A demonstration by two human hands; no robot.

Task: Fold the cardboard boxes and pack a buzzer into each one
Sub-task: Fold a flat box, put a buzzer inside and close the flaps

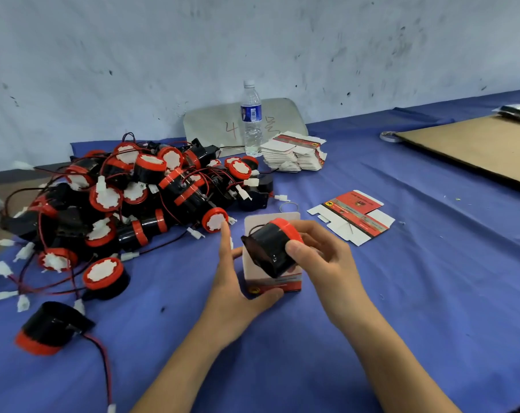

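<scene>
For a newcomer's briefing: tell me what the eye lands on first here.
The big tangled pile of red-and-black buzzers on the left of the blue table strikes first. At centre, the right hand grips one buzzer right at the box that the left hand holds. Behind them stand a water bottle and a stack of flat boxes.

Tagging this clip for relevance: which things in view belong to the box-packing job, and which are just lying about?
Job: held buzzer in right hand; folded box in left hand; buzzer pile; flat box stack; loose flat box.
Lying about: water bottle; cardboard sheet; tape roll; grey board.
</scene>
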